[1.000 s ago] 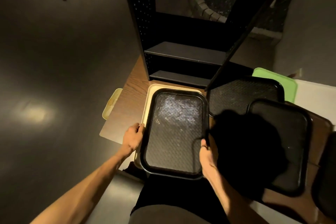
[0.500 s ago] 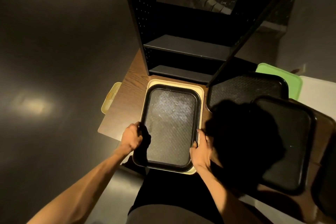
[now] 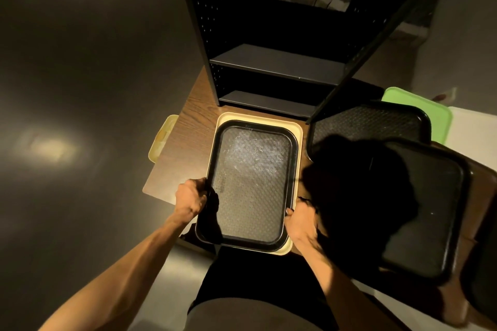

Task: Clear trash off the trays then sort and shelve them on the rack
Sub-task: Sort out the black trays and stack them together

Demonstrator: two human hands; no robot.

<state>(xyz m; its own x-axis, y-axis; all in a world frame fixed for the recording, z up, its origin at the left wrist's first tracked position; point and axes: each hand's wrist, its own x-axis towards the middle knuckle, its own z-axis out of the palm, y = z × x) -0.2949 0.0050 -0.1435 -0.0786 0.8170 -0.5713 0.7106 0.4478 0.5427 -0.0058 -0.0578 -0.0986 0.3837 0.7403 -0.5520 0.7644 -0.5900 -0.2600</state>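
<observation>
At the near edge of the brown wood-grain table (image 3: 188,126), a black rectangular plastic tray with rounded corners and a raised rim (image 3: 252,183) lies nested on a cream plastic tray of like shape (image 3: 297,126), whose pale border shows along the far and right sides. The left hand (image 3: 191,197) curls round the black tray's left rim; the right hand (image 3: 301,220) grips the right rim near the front corner, thumb over the lip. Holding opposite long sides keeps the tray level and lets it be squared on the one below, probably so that the pair can be sorted or carried as one load. The black tray's floor bears a fine pebbled relief, worn to a whitish scuff toward the far end; no trash is visible on it.

Directly beyond stands the black perforated-metal rack with flat dark shelves (image 3: 277,62), placed within reach; its visible shelves hold no trays. To the right, two more black textured trays (image 3: 371,123) (image 3: 430,209) overlap, partly in deep shadow, with a light-green plastic tray (image 3: 441,113) behind them. A pale yellow-green tray (image 3: 161,140) overhangs the table's left edge.
</observation>
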